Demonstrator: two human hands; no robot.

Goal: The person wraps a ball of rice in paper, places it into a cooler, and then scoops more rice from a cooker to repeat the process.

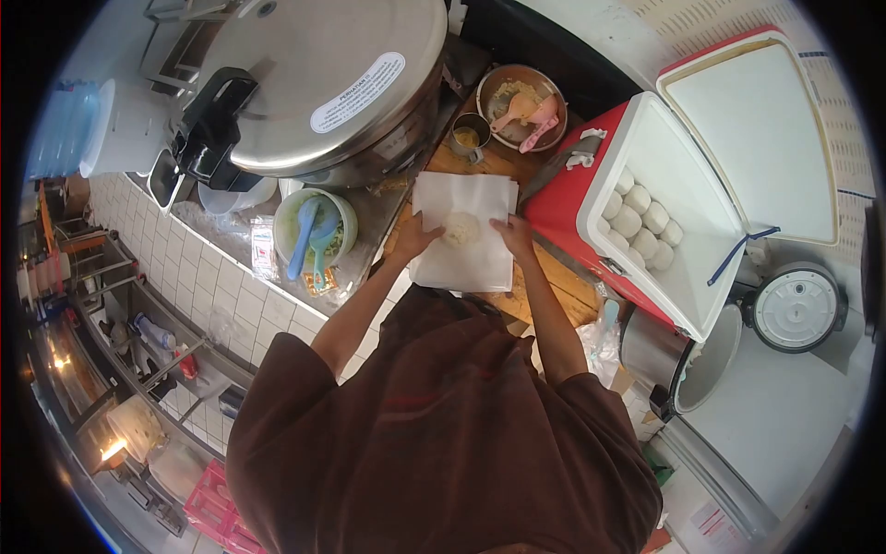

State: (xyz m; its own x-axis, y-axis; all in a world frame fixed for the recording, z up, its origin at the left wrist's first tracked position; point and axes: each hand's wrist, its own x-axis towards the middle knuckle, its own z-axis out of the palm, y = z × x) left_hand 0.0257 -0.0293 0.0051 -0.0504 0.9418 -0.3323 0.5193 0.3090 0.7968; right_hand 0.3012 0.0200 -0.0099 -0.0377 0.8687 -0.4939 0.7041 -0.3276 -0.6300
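Note:
A stack of white paper sheets (466,191) lies on the wooden table in front of me. On its middle sits a small, pale, grainy mound (460,230) that looks like cooked rice. My left hand (417,238) pinches the left edge of the paper, beside the mound. At the opposite edge, my right hand (510,237) has its fingers closed on the paper too. Neither hand touches the mound. The undersides of the fingers are hidden.
An open red cooler (637,222) holding several rounded white packs (637,208) stands at right. Behind the paper are a metal cup (469,138) and a bowl with pink scoops (522,109). A big lidded steel pot (323,83) and a tub with ladles (316,231) stand left.

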